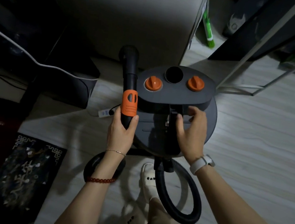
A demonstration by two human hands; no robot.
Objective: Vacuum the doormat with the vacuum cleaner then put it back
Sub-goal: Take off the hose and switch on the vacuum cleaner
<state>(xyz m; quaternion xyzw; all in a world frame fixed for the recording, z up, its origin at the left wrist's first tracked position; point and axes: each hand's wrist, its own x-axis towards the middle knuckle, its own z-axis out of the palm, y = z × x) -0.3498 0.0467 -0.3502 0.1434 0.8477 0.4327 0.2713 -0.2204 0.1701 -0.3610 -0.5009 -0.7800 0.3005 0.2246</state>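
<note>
The vacuum cleaner [177,104] stands on the floor [250,142], the doormat [23,177] lying to its left. The left hand [121,127] has its grip closed around the stiff wand [129,98]. The right hand [190,128], fingers loosely spread, touches the carry handle [173,118]. The drum looks bulky, probably heavy; that handle is likely the best hold, while the hose [184,200] would flop.
</note>
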